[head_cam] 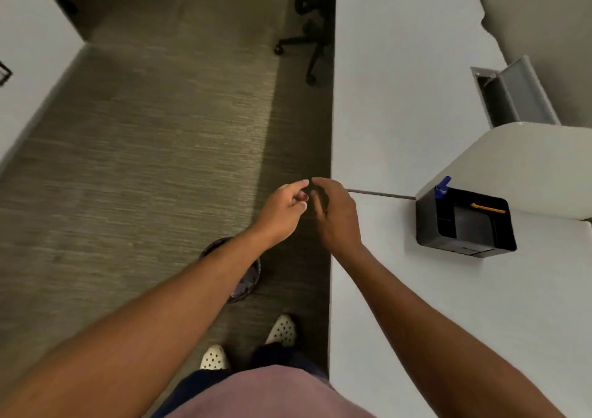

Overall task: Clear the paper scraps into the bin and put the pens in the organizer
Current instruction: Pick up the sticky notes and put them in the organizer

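My left hand (283, 208) and my right hand (334, 212) meet fingertip to fingertip over the carpet, just left of the white desk's (400, 305) edge. The left hand's fingers are curled in and I see no paper in them. My right hand shows its back, fingers loosely bent and apart; its palm is hidden. The round dark bin (248, 284) stands on the floor below, mostly covered by my left forearm. A black organizer (432, 225) sits on the desk to the right, with a blue pen (443, 185) upright in a corner and an orange pen (488, 208) lying inside.
A low white partition (519, 167) rises behind the organizer. An open cable hatch (509, 97) is set in the far desk. A black office chair base (307, 46) stands on the carpet ahead. My feet in white shoes (282, 329) are beside the desk edge.
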